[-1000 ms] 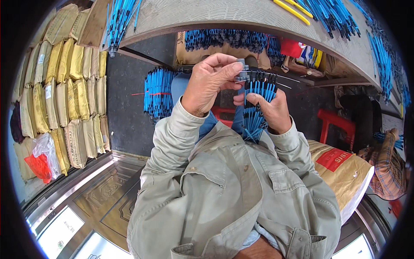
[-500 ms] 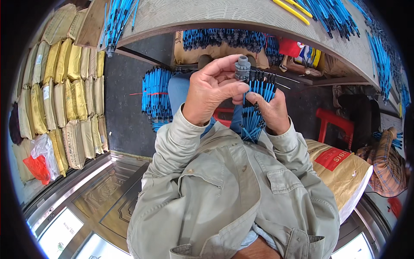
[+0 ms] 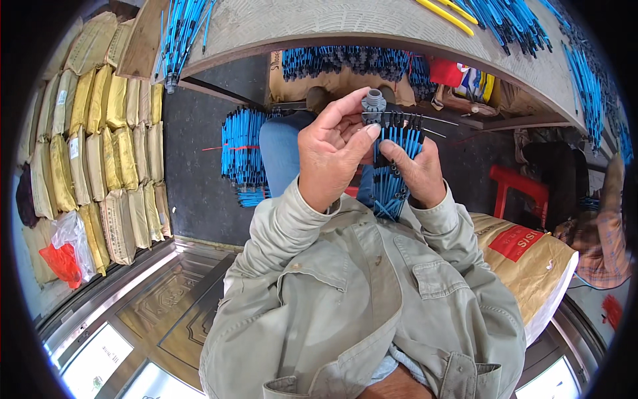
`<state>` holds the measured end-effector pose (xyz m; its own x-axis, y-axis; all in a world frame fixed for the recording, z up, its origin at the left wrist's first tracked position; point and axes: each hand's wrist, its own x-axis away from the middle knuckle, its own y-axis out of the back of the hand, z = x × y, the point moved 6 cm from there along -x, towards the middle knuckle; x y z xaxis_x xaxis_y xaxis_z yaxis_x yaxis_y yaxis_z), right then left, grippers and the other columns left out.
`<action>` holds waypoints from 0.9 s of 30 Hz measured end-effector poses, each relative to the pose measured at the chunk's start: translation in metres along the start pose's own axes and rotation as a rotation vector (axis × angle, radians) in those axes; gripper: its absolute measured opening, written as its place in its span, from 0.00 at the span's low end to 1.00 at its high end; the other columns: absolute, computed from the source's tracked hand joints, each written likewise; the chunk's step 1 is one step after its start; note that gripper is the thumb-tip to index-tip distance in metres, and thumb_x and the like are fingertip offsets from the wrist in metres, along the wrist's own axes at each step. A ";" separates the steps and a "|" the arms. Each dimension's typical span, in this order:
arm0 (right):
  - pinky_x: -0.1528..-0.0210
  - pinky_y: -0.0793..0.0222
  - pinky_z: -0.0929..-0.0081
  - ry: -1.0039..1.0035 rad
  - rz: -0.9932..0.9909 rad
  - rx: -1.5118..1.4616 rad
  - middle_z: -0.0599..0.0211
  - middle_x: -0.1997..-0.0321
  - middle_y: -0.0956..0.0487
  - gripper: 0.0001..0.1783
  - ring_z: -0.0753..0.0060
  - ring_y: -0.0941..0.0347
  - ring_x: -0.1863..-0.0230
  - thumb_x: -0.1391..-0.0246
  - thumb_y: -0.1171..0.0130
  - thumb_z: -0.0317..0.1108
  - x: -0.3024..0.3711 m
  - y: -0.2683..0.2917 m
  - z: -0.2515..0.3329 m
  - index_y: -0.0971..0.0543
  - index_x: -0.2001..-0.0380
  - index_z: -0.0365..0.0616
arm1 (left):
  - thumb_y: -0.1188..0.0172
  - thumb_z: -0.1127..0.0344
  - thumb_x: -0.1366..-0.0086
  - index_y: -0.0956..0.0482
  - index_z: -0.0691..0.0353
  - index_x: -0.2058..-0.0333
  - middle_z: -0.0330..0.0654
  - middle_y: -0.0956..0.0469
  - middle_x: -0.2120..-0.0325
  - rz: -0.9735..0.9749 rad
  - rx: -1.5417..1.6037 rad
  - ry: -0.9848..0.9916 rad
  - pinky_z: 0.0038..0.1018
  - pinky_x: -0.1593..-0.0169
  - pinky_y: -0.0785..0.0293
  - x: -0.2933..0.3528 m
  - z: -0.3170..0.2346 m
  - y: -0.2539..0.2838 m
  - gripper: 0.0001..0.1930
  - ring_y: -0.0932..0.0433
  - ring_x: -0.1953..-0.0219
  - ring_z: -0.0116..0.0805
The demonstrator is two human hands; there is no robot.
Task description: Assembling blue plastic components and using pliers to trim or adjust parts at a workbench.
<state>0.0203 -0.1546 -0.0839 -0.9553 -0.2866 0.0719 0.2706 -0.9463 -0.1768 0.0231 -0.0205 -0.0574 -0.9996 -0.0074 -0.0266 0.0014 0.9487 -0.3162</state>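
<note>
Head view: near the centre of the frame, the left hand has a narrow grip, with thumb and fingers around a grey, ribbed fitting of plastic look with a round threaded top. Just beside it, the right hand holds a bundle of thin, smooth blue sticks with black tips; its thumb presses the front, and the other fingers are mostly hidden. Thin, straight metal rods pass by the upper part of the bundle.

At the lower left, a clear, wrinkled plastic bag lies against a red plastic bag; what is inside, I cannot tell. At the lower right is a brown paper sack with a red label, its content also not visible.

Across the top runs a grey table with wavy texture, bearing more blue sticks and smooth yellow rods. Tan and yellow wrapped packages are stacked at the left, beside a dark floor. At the right edge, a co-worker's plaid sleeve is blurred.
</note>
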 end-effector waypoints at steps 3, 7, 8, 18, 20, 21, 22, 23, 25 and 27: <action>0.67 0.28 0.84 -0.018 0.006 0.013 0.60 0.71 0.18 0.12 0.74 0.22 0.72 0.46 0.41 0.31 0.000 -0.001 0.000 0.25 0.61 0.34 | 0.46 0.84 0.45 0.31 0.72 0.47 0.46 0.27 0.57 0.027 -0.035 -0.018 0.18 0.54 0.30 0.000 -0.002 0.000 0.23 0.27 0.58 0.30; 0.67 0.28 0.84 -0.018 -0.009 0.006 0.61 0.71 0.18 0.11 0.74 0.22 0.72 0.47 0.41 0.30 0.001 -0.001 0.001 0.24 0.62 0.35 | 0.47 0.84 0.44 0.32 0.72 0.47 0.46 0.28 0.57 0.073 -0.142 -0.050 0.18 0.54 0.31 -0.001 -0.007 -0.001 0.23 0.27 0.57 0.30; 0.67 0.28 0.84 -0.017 -0.014 0.004 0.61 0.71 0.18 0.10 0.75 0.22 0.72 0.47 0.41 0.29 0.002 -0.001 0.001 0.24 0.63 0.35 | 0.47 0.84 0.44 0.32 0.72 0.47 0.45 0.28 0.57 0.089 -0.177 -0.061 0.18 0.54 0.32 0.000 -0.008 -0.002 0.24 0.28 0.57 0.30; 0.68 0.30 0.84 0.057 -0.038 0.147 0.64 0.72 0.19 0.10 0.77 0.25 0.73 0.47 0.41 0.29 0.008 0.003 -0.001 0.23 0.63 0.35 | 0.45 0.81 0.43 0.34 0.71 0.45 0.49 0.26 0.56 -0.016 0.121 0.028 0.19 0.56 0.29 0.015 0.002 -0.005 0.25 0.26 0.58 0.31; 0.69 0.31 0.85 0.064 -0.032 0.112 0.65 0.72 0.19 0.10 0.78 0.26 0.73 0.47 0.41 0.29 0.008 0.001 0.000 0.23 0.63 0.36 | 0.45 0.82 0.43 0.34 0.71 0.45 0.49 0.27 0.56 -0.014 0.127 0.044 0.19 0.56 0.29 0.014 0.002 -0.004 0.25 0.27 0.58 0.31; 0.69 0.32 0.85 0.072 -0.027 0.078 0.65 0.72 0.20 0.10 0.78 0.28 0.74 0.47 0.41 0.29 0.008 -0.001 0.002 0.23 0.63 0.36 | 0.45 0.83 0.44 0.34 0.70 0.45 0.48 0.27 0.55 -0.011 0.133 0.061 0.19 0.55 0.29 0.014 0.002 -0.004 0.26 0.27 0.57 0.30; 0.70 0.32 0.85 0.079 -0.023 0.043 0.66 0.73 0.20 0.10 0.79 0.29 0.75 0.47 0.41 0.30 0.008 -0.002 0.003 0.23 0.63 0.36 | 0.45 0.83 0.44 0.34 0.69 0.44 0.48 0.28 0.55 -0.007 0.139 0.078 0.19 0.55 0.28 0.014 0.002 -0.004 0.26 0.27 0.57 0.30; 0.70 0.33 0.85 0.086 -0.018 0.008 0.67 0.73 0.21 0.10 0.79 0.30 0.75 0.47 0.41 0.30 0.008 -0.003 0.004 0.23 0.63 0.37 | 0.46 0.84 0.44 0.35 0.69 0.44 0.48 0.29 0.54 -0.004 0.145 0.095 0.19 0.54 0.28 0.014 0.003 -0.004 0.27 0.27 0.57 0.30; 0.71 0.34 0.85 0.097 -0.021 0.048 0.67 0.74 0.21 0.09 0.80 0.31 0.76 0.47 0.41 0.30 0.009 -0.002 0.004 0.23 0.63 0.37 | 0.46 0.84 0.44 0.34 0.69 0.44 0.47 0.29 0.54 -0.012 0.111 0.073 0.19 0.55 0.28 0.015 0.003 -0.003 0.26 0.27 0.57 0.30; 0.72 0.35 0.85 0.118 -0.031 0.126 0.69 0.74 0.22 0.09 0.80 0.33 0.76 0.46 0.41 0.30 0.010 0.000 0.003 0.23 0.63 0.37 | 0.46 0.83 0.43 0.34 0.69 0.45 0.47 0.29 0.54 -0.024 0.042 0.030 0.18 0.57 0.28 0.016 0.003 -0.003 0.25 0.27 0.58 0.29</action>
<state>0.0110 -0.1580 -0.0798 -0.9688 -0.2442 -0.0420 0.2462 -0.9679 -0.0514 0.0069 -0.0242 -0.0600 -0.9998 -0.0195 0.0097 -0.0217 0.9341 -0.3564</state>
